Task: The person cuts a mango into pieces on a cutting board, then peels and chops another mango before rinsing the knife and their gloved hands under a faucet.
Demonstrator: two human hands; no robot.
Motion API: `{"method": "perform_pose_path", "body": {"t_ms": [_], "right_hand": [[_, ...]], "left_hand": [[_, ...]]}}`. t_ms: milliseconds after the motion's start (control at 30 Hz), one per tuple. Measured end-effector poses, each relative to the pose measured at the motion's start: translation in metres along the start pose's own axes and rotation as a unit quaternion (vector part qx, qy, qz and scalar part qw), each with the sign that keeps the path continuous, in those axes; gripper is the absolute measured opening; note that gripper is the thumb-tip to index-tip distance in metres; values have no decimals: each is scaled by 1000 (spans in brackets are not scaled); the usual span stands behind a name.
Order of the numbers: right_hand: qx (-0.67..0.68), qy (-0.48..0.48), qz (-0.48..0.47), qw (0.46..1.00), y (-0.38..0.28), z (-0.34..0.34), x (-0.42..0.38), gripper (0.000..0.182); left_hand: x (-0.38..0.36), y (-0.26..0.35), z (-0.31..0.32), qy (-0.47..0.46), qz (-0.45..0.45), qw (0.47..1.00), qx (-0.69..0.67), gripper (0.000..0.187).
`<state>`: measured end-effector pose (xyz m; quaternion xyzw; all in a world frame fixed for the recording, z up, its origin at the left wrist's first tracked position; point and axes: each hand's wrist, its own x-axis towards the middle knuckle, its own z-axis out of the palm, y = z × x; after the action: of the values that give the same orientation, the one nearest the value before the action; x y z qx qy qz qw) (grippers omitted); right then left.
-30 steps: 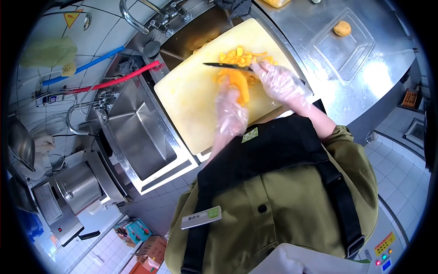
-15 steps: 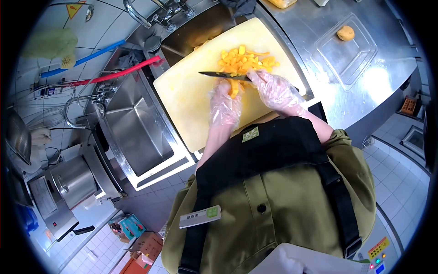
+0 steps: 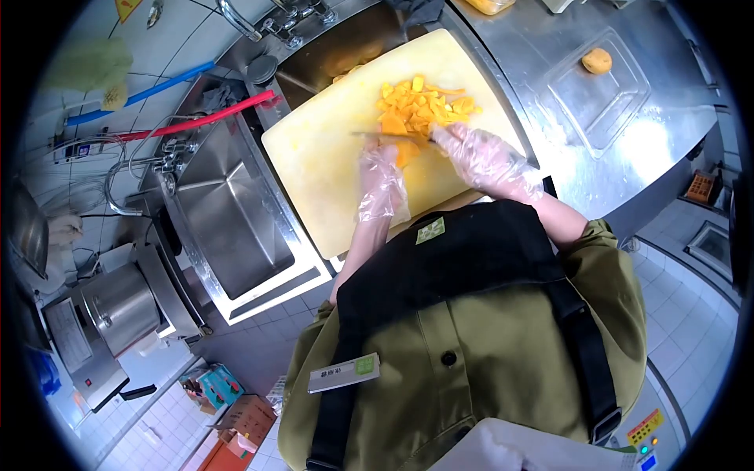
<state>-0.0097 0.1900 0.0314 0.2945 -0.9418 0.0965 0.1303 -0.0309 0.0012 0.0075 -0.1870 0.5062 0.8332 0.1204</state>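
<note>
My right hand (image 3: 488, 163), in a clear plastic glove, is closed round the handle of a knife (image 3: 385, 134). The blade points left and is smeared by motion. Beneath it my left hand (image 3: 382, 185), gloved the same way, grips a mango piece (image 3: 407, 152) against the cream cutting board (image 3: 310, 169). Just beyond the blade lies a heap of chopped orange-yellow mango (image 3: 424, 104). The left fingertips are partly blurred and curled at the fruit.
The board lies across a sink (image 3: 345, 51) with yellowish pieces behind it. On the left is a second steel sink (image 3: 236, 228). A clear tray (image 3: 581, 129) with one round yellow-brown item (image 3: 597, 60) sits on the steel counter (image 3: 667, 149) at right. Taps (image 3: 294, 23) stand behind.
The knife blade has turned its flat face and blurred over the held mango. A larger mango piece now lies at the heap's near edge. My right hand has shifted slightly right.
</note>
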Motion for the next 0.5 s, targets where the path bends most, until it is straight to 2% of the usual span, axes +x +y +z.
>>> {"method": "perform_pose_path", "body": {"t_ms": [67, 100, 167, 200, 267, 333, 367, 433, 467, 500], "right_hand": [[-24, -72, 8, 997, -6, 6, -3, 40], [-27, -100, 27, 994, -7, 3, 1, 42], [-23, -54, 12, 998, 1, 22, 1, 43], [-22, -29, 5, 999, 1, 24, 5, 43], [-112, -47, -10, 993, 1, 18, 8, 43], [-237, -52, -51, 969, 5, 6, 16, 42], [-58, -42, 53, 996, 18, 38, 14, 39], [30, 15, 98, 995, 15, 31, 16, 37], [74, 41, 120, 989, 11, 27, 15, 36], [58, 87, 95, 990, 4, 23, 10, 33]], "left_hand": [[2, -2, 7, 27, 13, 999, -43, 33], [2, -4, 4, 28, -4, 1000, -2, 32], [-2, -7, -8, 30, -37, 995, 83, 31], [-5, -5, -5, 18, -29, 998, 58, 34], [-10, 2, 3, -6, -11, 1000, 8, 39], [-5, -6, -7, -16, -72, 997, -27, 43], [-8, -5, 1, -14, -91, 995, -49, 43], [-17, 9, 14, 2, -113, 991, -71, 43], [-14, 9, 12, 30, -138, 979, -148, 40], [-8, 6, 8, 57, -162, 959, -225, 37]]}}
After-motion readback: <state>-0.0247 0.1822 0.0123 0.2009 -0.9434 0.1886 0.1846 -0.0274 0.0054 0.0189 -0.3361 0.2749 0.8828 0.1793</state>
